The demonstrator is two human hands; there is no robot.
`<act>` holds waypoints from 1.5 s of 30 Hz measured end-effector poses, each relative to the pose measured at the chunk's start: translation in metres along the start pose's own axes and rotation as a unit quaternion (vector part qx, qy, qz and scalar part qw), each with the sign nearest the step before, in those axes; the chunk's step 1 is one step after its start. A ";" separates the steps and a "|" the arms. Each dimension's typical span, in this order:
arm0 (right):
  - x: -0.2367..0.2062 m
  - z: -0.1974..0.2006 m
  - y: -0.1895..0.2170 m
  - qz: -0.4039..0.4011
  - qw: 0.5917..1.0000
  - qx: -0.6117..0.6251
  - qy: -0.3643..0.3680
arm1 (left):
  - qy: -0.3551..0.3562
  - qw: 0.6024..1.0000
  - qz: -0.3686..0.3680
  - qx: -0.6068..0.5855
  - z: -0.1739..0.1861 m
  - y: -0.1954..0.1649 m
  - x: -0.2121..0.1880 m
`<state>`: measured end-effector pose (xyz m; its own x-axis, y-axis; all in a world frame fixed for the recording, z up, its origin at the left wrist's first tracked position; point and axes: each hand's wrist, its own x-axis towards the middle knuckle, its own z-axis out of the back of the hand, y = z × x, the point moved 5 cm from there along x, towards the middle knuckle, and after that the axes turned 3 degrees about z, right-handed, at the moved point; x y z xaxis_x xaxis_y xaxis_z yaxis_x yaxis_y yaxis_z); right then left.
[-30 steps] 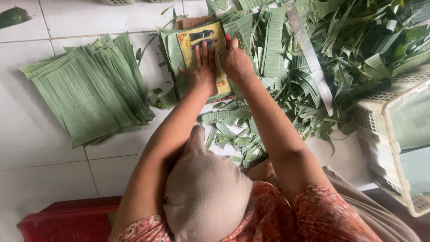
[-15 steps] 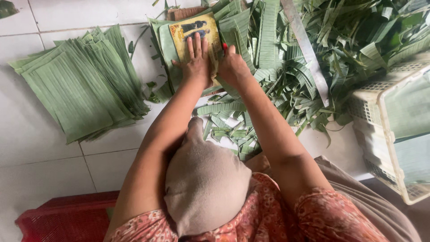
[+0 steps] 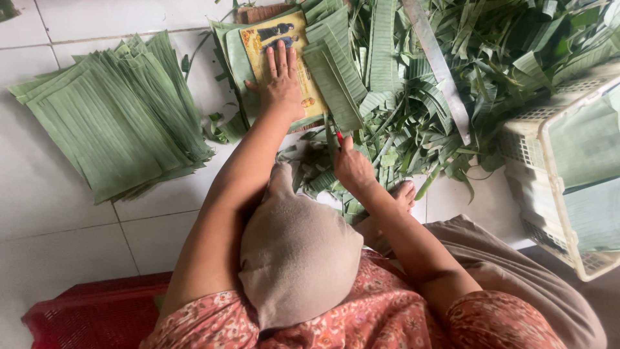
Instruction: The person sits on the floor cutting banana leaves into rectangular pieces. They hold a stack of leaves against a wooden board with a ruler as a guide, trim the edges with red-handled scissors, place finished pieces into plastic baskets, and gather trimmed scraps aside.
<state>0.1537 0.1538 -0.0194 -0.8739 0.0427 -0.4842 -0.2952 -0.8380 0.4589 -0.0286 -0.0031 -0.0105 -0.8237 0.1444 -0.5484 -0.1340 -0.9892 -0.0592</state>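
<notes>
Banana leaves [image 3: 336,77], cut into strips, lie layered on the white tiled floor [image 3: 64,213] beneath your two grips, the loose tangle of trimmings [image 3: 491,58] spreading beyond them to the right. Left of your flattened hand, a neat fan of finished leaf pieces [image 3: 110,123] rests well apart from the work; off to the right of your cutting hand stands a pale plastic crate [image 3: 555,148]. A yellow printed card [image 3: 274,48] sits on top of the stack, apparently serving as a template for size. Your left hand [image 3: 281,87] reaches forward with arm extended, fingers spread and palm pressed flat on the card, likely to keep the layers from slipping. Your right hand [image 3: 352,168], drawn in closer to your body with elbow bent, is pressed together around a small red-handled blade [image 3: 339,137] at the stack's near edge.
</notes>
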 end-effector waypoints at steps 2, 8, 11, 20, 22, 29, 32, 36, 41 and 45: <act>-0.014 0.012 0.003 -0.027 0.999 -0.020 0.005 | 0.000 1.000 -0.005 0.006 0.002 -0.002 -0.001; -0.018 0.089 0.037 0.020 0.993 -0.088 0.081 | 0.006 1.000 0.002 -0.020 0.000 -0.003 0.007; 0.021 0.112 0.058 0.088 0.996 -0.007 0.015 | -0.006 1.000 -0.010 -0.029 0.000 -0.006 0.010; 0.196 0.051 0.057 0.116 0.971 0.160 -0.133 | 0.041 0.999 -0.004 -0.017 0.002 -0.010 0.004; 0.208 0.051 0.042 0.080 0.979 0.137 -0.128 | 0.034 0.998 0.005 -0.048 0.004 -0.009 0.004; 0.210 0.067 0.070 0.080 0.991 0.053 -0.090 | 0.049 0.998 0.003 -0.032 0.005 -0.009 0.004; 0.209 0.083 0.086 0.030 0.996 0.078 -0.007 | 0.066 0.998 -0.001 -0.013 0.005 -0.009 0.005; 0.206 0.091 0.103 -0.045 0.991 0.121 0.047 | 0.060 0.998 -0.010 0.011 0.003 -0.006 0.006; 0.187 0.075 0.090 -0.024 0.995 0.090 0.027 | 0.032 0.999 -0.011 0.026 -0.012 -0.004 0.005; 0.156 0.057 0.065 0.017 0.998 0.062 -0.022 | -0.072 0.997 -0.008 0.019 -0.017 0.001 0.012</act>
<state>-0.0237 0.1371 -0.0231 -0.8996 0.0408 -0.4348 -0.3076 -0.7661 0.5644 -0.0293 -0.0026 -0.0310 -0.8917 0.1657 -0.4212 -0.1671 -0.9854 -0.0338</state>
